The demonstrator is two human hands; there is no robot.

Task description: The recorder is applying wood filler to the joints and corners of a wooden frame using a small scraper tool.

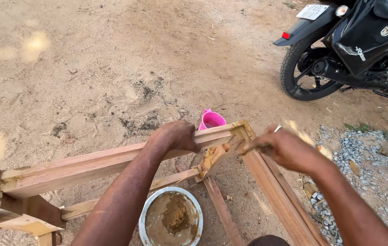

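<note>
We steady a wooden frame (112,161) and work its far corner.

Our left hand (175,135) clamps the top rail to brace it; our right hand (285,148) pinches a blurred tool (294,130) against the joint, with the paste bowl (171,218) near.

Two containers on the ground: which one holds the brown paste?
The white round bowl below the wooden frame, between the arms, holds brown paste. The pink cup sits farther off, beyond the frame's corner, with no paste visible.
</note>
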